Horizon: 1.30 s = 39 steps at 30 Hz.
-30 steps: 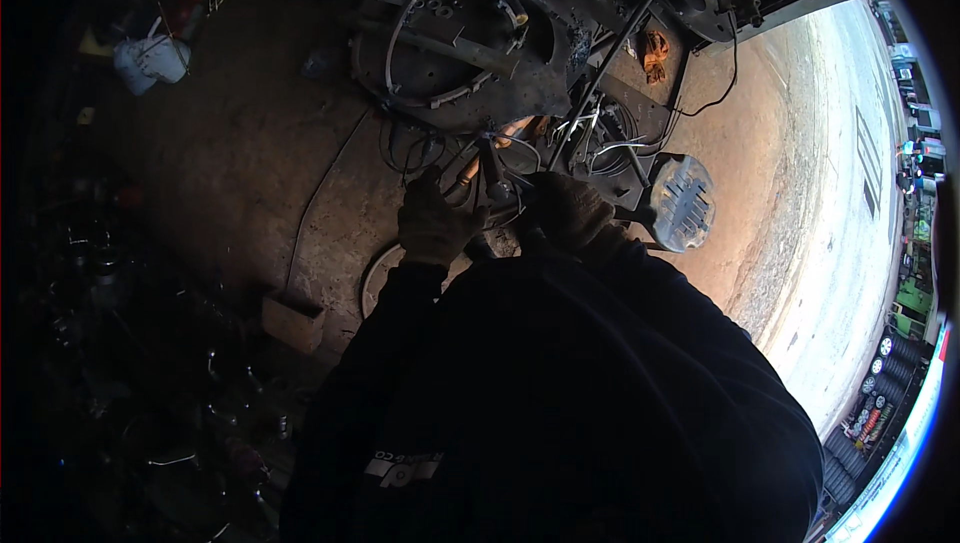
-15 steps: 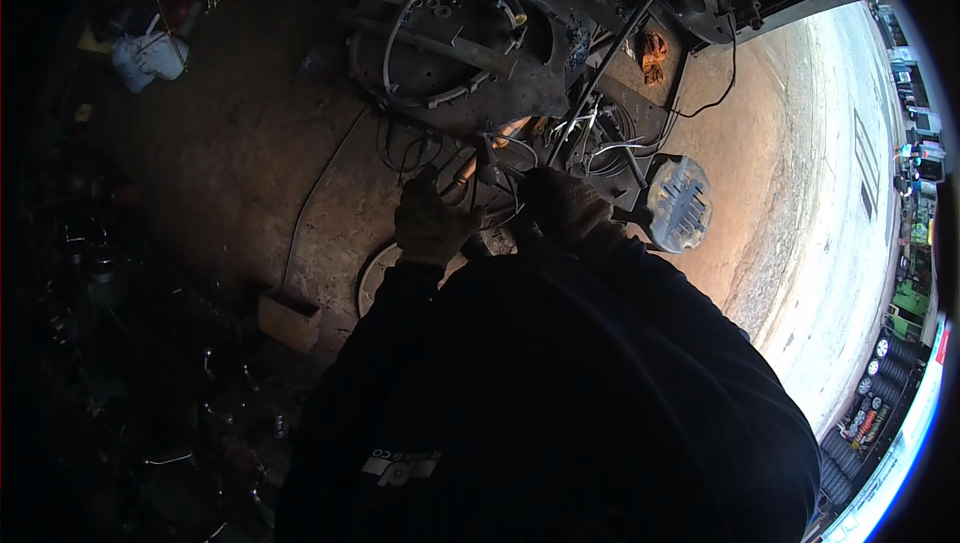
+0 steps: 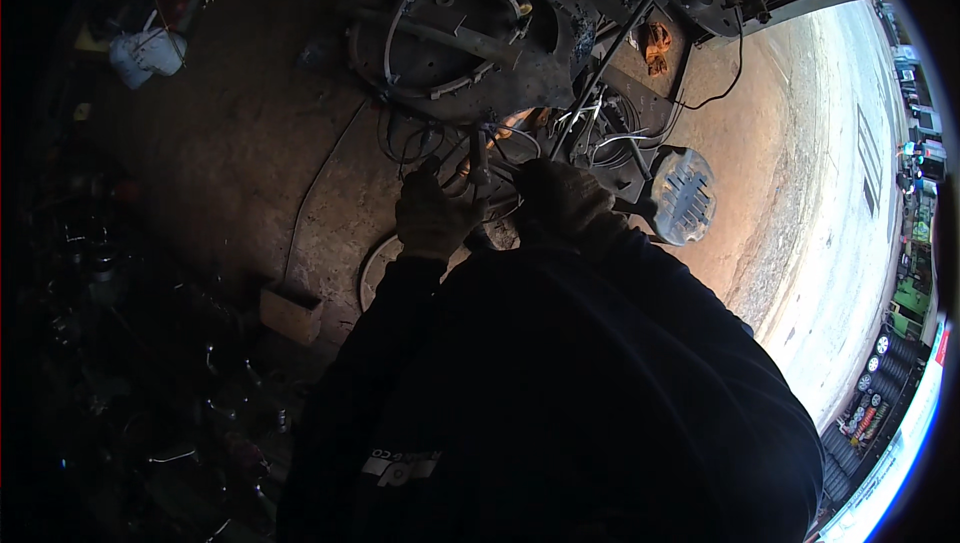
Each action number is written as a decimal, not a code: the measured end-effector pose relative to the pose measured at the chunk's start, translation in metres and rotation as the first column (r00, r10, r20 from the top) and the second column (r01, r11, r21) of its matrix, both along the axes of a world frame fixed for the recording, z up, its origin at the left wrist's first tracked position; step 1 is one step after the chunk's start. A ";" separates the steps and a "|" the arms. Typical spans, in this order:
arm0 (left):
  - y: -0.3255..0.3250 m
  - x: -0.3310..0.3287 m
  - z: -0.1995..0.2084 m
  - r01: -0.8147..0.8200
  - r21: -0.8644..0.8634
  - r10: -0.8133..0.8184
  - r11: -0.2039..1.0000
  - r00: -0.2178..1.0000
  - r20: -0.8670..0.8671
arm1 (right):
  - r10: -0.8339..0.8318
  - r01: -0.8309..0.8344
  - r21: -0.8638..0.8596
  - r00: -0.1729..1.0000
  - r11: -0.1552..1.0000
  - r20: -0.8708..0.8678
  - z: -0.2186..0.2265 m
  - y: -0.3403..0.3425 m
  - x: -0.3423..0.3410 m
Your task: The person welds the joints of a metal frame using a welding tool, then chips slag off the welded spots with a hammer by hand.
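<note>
Both my hands wear dark work gloves and are close together at the near side of a round, dark metal worktop [image 3: 540, 93]. My left hand [image 3: 432, 218] has its fingers curled, and a short dark end pokes up past them; what it grips is too dark to name. My right hand [image 3: 568, 198] is closed, its grip hidden by the glove and shadow. Between and just beyond the hands stands a dark, block-like metal piece [image 3: 479, 155]. Behind it lies an orange object [image 3: 513, 126] among dark cables [image 3: 405, 138].
A metal ring [image 3: 437, 93] rests on the worktop. Pale-ended cables and a slotted round plate [image 3: 684, 198] are at right, with an orange bundle [image 3: 657, 48] farther back. A small open box [image 3: 291, 315] stands on the floor at left, near a cable. Dark clutter fills the lower left.
The view has shifted slightly, and the block-like piece shows a little more upright between my hands. Both hands stay in nearly the same place.
</note>
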<state>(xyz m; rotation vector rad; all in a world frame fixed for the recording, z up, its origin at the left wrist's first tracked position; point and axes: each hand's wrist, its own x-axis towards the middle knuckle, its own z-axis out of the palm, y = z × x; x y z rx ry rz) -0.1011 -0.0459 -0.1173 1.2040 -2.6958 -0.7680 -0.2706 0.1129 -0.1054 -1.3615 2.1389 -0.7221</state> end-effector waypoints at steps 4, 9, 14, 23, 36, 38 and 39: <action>0.000 0.001 -0.003 0.046 -0.188 -0.058 0.981 0.997 -0.058 | 0.122 -0.151 -0.132 0.971 0.980 -0.204 0.021 -0.006 0.004; 0.001 -0.001 -0.007 -0.012 -0.109 0.001 0.994 0.994 -0.105 | 0.037 -0.043 -0.073 0.996 0.996 -0.079 0.034 -0.001 0.004; 0.000 0.003 -0.011 0.013 -0.164 -0.031 0.986 0.994 -0.107 | -0.015 0.014 -0.003 0.997 1.000 -0.079 0.033 -0.006 0.012; -0.004 0.002 -0.016 0.081 -0.130 -0.082 0.988 0.997 -0.004 | 0.126 -0.126 0.003 0.992 0.992 0.027 0.039 -0.010 -0.003; -0.002 0.007 -0.010 0.056 -0.013 -0.056 0.998 0.998 -0.034 | 0.085 -0.085 0.035 0.996 0.996 -0.001 0.035 -0.004 0.000; -0.001 0.005 -0.008 0.042 -0.031 -0.042 0.999 0.999 -0.011 | 0.073 -0.074 0.039 0.997 0.997 0.014 0.027 -0.003 0.002; -0.001 0.004 -0.006 0.030 0.014 -0.030 0.999 1.000 -0.002 | 0.062 -0.063 0.029 0.998 0.998 0.016 0.026 -0.001 -0.001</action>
